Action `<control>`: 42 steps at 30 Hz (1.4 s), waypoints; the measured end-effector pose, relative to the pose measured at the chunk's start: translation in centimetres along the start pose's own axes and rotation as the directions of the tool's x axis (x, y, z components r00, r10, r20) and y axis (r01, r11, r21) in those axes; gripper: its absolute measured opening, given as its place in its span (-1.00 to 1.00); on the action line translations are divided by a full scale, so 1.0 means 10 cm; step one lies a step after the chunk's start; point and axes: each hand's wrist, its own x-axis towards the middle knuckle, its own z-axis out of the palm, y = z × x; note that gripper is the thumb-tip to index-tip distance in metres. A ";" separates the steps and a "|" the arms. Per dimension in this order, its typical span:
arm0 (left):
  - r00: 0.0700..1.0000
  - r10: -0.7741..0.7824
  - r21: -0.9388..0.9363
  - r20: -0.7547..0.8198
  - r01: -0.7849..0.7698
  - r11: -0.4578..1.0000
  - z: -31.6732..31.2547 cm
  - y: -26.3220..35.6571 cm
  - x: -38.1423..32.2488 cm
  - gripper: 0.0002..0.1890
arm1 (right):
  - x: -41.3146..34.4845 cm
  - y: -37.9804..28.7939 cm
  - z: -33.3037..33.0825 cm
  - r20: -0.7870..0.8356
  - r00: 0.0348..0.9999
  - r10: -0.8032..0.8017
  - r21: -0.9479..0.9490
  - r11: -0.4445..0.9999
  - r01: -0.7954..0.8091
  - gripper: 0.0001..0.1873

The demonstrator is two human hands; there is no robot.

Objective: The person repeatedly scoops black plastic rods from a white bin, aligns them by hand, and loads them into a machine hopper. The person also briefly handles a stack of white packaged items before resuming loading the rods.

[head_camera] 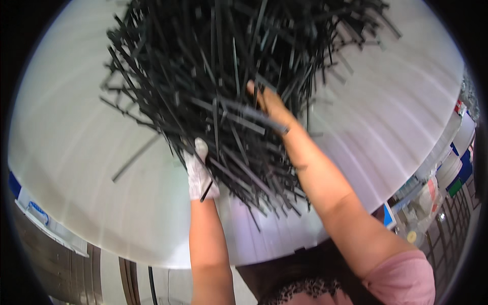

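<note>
A large tangled heap of thin black strips (pixel 225 68), perhaps plastic, covers the middle of a white table (pixel 126 213). My left hand (pixel 198 167), in a white glove, presses into the heap's near left edge. Its thumb shows, while the fingers are hidden among the strips. My right hand (pixel 272 103) is bare and reaches into the right side of the heap, with several strips lying across the hand and wrist. Its fingertips are partly covered and blurred, so a grip cannot be made out.
One loose black strip (pixel 135 158) sticks out on the left. Beyond the table's right edge are a clear plastic bag (pixel 427 198) and white containers (pixel 450 167). A white tray (pixel 53 225) with a blue item (pixel 38 211) stands low at the left.
</note>
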 end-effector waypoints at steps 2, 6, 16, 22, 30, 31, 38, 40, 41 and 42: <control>0.981 -0.105 0.181 -0.165 0.134 0.974 0.23 0.26 -0.31 -0.66 | -0.22 0.08 -0.19 0.138 0.982 0.127 0.298 0.941 -0.164 -0.25; 0.952 -0.030 0.861 0.304 -0.261 0.437 -0.07 0.21 -0.17 -0.28 | -0.22 0.30 -0.57 0.435 0.899 0.053 0.261 0.948 -0.182 0.21; 0.978 -0.030 0.569 0.205 -0.094 0.817 -0.02 0.28 0.05 -0.67 | -0.03 0.03 -0.21 0.355 0.935 -0.028 -0.036 0.998 0.043 -0.40; 0.967 -0.035 0.267 0.253 -0.035 0.963 0.52 0.61 -0.78 -0.30 | -0.82 -0.87 -0.07 0.121 0.985 0.121 -0.130 0.986 -0.106 -0.52; 0.888 0.336 0.563 0.313 -0.458 0.688 0.98 1.12 -2.27 -0.07 | -1.75 -1.14 -1.08 -0.111 0.985 0.129 0.047 0.991 -0.124 -0.67; 0.833 0.478 0.528 0.278 -0.548 0.649 0.98 1.01 -2.23 -0.07 | -1.79 -1.12 -1.21 -0.108 0.988 0.106 0.017 0.994 -0.105 -0.63; 0.907 0.400 0.173 -0.133 -0.376 0.910 0.76 0.19 0.21 -0.13 | -0.46 -0.51 0.23 -0.168 0.986 -0.017 0.202 0.978 0.051 -0.27; 0.822 0.568 0.348 -0.047 -0.520 0.780 0.50 -0.03 0.55 -0.20 | -0.40 -0.33 0.11 -0.016 0.993 -0.117 0.278 0.953 0.117 -0.18; 0.865 0.503 0.275 0.000 -0.483 0.831 0.55 0.03 0.49 -0.21 | -0.29 -0.27 -0.04 0.071 0.976 -0.206 0.326 0.929 0.173 -0.15; 0.905 0.423 0.211 0.032 -0.420 0.883 0.58 0.15 0.26 -0.23 | -0.41 -0.34 -0.11 0.064 0.984 -0.166 0.335 0.933 0.135 -0.18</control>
